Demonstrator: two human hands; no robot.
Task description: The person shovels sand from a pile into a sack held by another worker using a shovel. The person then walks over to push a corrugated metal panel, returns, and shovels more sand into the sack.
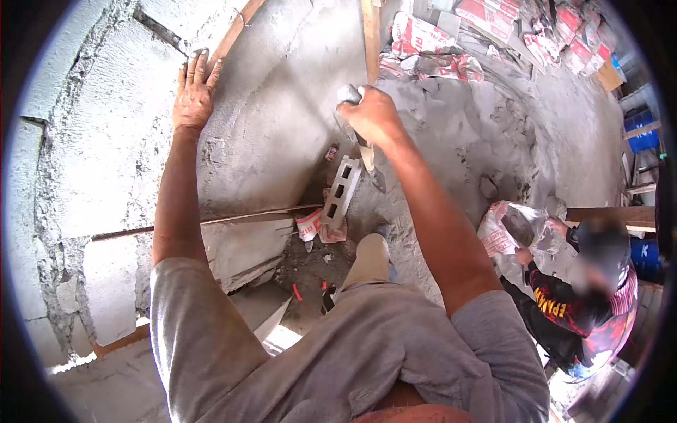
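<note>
My left hand (194, 99) lies flat with fingers stretched out against the block wall (120, 127), beside a wooden strip (236, 32). My right hand (375, 116) is closed around what looks like a trowel (378, 180), caked in grey, its pointed blade hanging downward. A grey lump shows at the upper end of the grip, and I cannot tell whether it is part of the handle. Below the right hand a hollow concrete block (335, 206) leans at a tilt, with torn red and white bag pieces (310, 225) around its base.
On the right a co-worker (589, 296) holds a red and white bag (504, 229) open with both hands. More cement bags (423, 39) lie at the back. An upright wooden post (371, 42) stands ahead. Blue barrels (640, 130) are at the far right.
</note>
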